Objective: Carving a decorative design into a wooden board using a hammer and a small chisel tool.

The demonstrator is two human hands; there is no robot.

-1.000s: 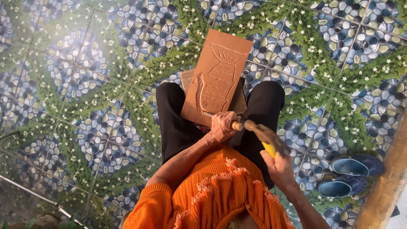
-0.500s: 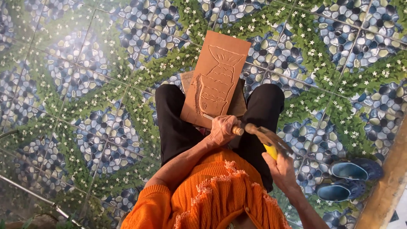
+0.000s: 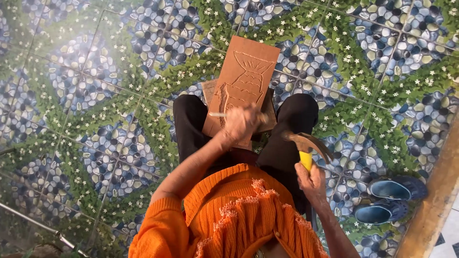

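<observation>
From my remote post I look straight down on a seated person in an orange knitted top (image 3: 239,215) and black trousers (image 3: 291,124), a carved wooden board (image 3: 244,79) propped across the knees. The left hand (image 3: 240,122) is closed in a fist around a thin chisel (image 3: 216,114), whose pale shaft pokes out to the left of the knuckles and lies against the lower part of the board. The right hand (image 3: 311,180) is wrapped around the yellow grip of a claw hammer (image 3: 306,143); the hammer's brown head hangs just to the right of the left hand, apart from the chisel, and is blurred.

The board stretches away from the left hand, tilted, with a relief of a vessel-like shape and wavy lines cut into its reddish-brown face. A second, darker piece of wood (image 3: 209,91) shows beneath its edges.

Under everything lies a tiled floor (image 3: 95,95) printed with blue and grey pebbles, green leaves and small white flowers. Beyond the right hand, near a wooden beam (image 3: 430,210), sits a pair of blue clogs (image 3: 389,200).
</observation>
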